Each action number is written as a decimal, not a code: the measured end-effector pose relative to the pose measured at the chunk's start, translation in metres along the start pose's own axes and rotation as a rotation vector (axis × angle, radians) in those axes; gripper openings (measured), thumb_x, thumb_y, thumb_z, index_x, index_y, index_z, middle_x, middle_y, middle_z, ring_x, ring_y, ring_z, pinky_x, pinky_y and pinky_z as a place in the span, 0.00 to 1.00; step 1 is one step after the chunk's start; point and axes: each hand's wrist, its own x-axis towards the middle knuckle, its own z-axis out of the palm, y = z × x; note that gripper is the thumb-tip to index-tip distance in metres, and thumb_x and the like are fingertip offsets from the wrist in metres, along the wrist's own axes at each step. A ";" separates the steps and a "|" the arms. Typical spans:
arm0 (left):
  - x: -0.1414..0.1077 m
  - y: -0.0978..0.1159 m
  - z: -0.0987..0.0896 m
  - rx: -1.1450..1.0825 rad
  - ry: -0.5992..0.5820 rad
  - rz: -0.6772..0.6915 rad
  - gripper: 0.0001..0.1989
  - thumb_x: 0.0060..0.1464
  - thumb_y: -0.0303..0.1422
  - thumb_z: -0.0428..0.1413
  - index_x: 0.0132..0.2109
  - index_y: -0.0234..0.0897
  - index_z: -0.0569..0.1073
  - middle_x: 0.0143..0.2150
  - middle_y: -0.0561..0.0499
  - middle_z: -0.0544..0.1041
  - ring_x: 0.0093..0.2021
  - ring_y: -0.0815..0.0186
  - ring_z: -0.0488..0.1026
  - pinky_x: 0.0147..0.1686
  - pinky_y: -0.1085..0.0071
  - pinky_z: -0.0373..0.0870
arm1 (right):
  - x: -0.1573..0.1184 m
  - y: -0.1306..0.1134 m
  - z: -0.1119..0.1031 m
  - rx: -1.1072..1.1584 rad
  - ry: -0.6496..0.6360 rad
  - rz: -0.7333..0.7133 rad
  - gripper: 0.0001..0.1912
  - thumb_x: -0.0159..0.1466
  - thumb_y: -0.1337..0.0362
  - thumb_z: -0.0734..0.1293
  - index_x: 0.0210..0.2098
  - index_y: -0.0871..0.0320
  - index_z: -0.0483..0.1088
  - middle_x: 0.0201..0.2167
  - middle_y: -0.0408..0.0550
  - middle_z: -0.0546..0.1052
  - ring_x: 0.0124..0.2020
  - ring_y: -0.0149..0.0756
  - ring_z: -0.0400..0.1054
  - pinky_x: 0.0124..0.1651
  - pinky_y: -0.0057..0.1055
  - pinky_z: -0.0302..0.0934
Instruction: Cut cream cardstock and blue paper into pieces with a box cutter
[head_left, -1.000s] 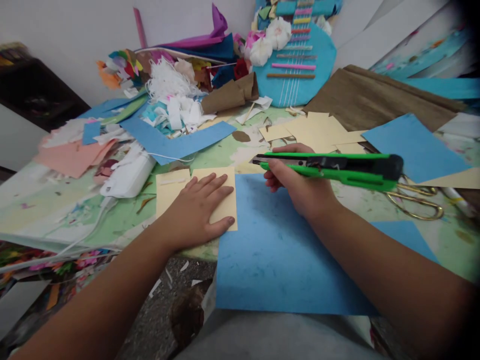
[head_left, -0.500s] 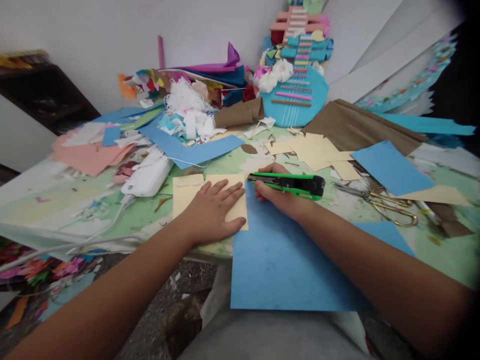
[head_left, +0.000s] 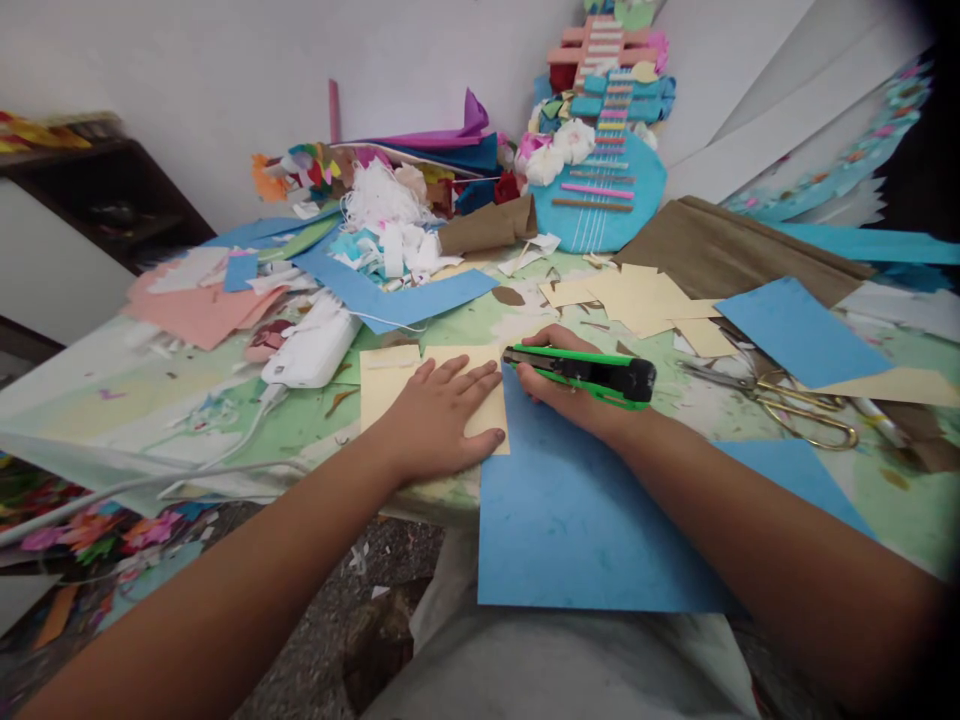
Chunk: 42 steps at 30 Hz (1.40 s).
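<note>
Cream paper (head_left: pixel 487 410) lies flat on the counter (head_left: pixel 97 410) in the head view, near the front edge, with the left hand (head_left: pixel 442 420) spread over it, fingers wide and palm down. The right hand (head_left: pixel 574 405) is closed round a green cutter knife (head_left: pixel 592 370), whose tip points in at the paper's two o'clock corner; whether the blade touches there I cannot tell. Large blue paper (head_left: pixel 592 530) sits at four o'clock, meeting the cream paper's right side and hanging past the front edge. Scissors (head_left: pixel 712 376) lie well apart at three o'clock, cream scraps (head_left: pixel 641 300) at two, and a white plastic box (head_left: pixel 307 360) between nine and ten.

The step in hand looks like steadying the paper and placing the blade at its far right corner. A cut from there calls for firm palm pressure, with the thumb well away from the right side.
</note>
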 end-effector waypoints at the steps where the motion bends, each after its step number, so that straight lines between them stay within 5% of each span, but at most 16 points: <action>1: 0.000 0.000 0.000 -0.007 -0.002 -0.010 0.34 0.54 0.48 0.41 0.63 0.36 0.49 0.64 0.51 0.52 0.63 0.53 0.47 0.58 0.51 0.42 | 0.001 -0.002 -0.001 -0.037 -0.007 -0.027 0.10 0.56 0.60 0.63 0.36 0.57 0.64 0.28 0.43 0.72 0.28 0.30 0.65 0.33 0.29 0.59; 15: 0.001 -0.002 0.001 0.005 -0.019 0.007 0.31 0.56 0.44 0.37 0.63 0.36 0.49 0.65 0.53 0.48 0.63 0.53 0.45 0.58 0.50 0.41 | -0.003 -0.031 -0.009 -0.266 -0.135 -0.047 0.07 0.54 0.60 0.62 0.30 0.57 0.62 0.23 0.42 0.70 0.24 0.31 0.61 0.27 0.27 0.54; 42: 0.002 -0.002 0.007 0.015 -0.011 -0.014 0.30 0.57 0.47 0.32 0.64 0.39 0.47 0.65 0.54 0.47 0.63 0.55 0.44 0.58 0.51 0.40 | -0.028 -0.063 -0.010 -0.260 -0.235 -0.010 0.05 0.53 0.63 0.64 0.27 0.57 0.63 0.21 0.40 0.69 0.23 0.28 0.62 0.25 0.24 0.54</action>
